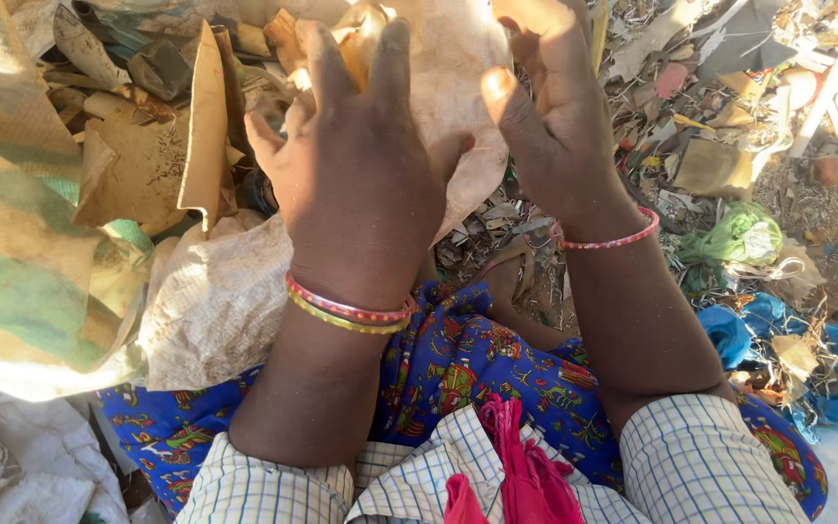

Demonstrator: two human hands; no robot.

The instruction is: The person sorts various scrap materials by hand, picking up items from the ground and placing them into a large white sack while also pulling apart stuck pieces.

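Down in front of us, our left hand (356,180) is raised with its back to the camera, fingers (325,68) spread and pointing away. The fingertips lie against a pale woven sack (458,87) that stands in bright sunlight. We cannot tell whether they grip the cloth or only rest on it, since the palm side is hidden. Our right hand (555,116) is just beside it on the same sack, turned edge-on, the thumb (506,102) standing apart from the other fingers, which curl up over the top of the sack. Whether those fingers pinch the fabric we cannot tell; the glare washes them out.

The sack sits between and behind both hands, and its lower part hangs toward our lap. On the left wrist are red and yellow bangles (346,312); on the right wrist is a thin red bangle (613,238).

To the left of the left hand a torn piece of brown cardboard (204,126) stands on edge among other cardboard scraps. Further left a large sack printed in green and tan (21,252) bulges. Another pale woven bag (210,301) lies just beside the left forearm.

To the right of the right hand the ground is strewn with mixed litter. A green plastic bag (739,233) lies near the wrist, and blue plastic (729,330) below it. Our lap is covered in blue patterned cloth (467,359), with checked sleeves (700,456) and a pink cloth (521,475) at the bottom edge.
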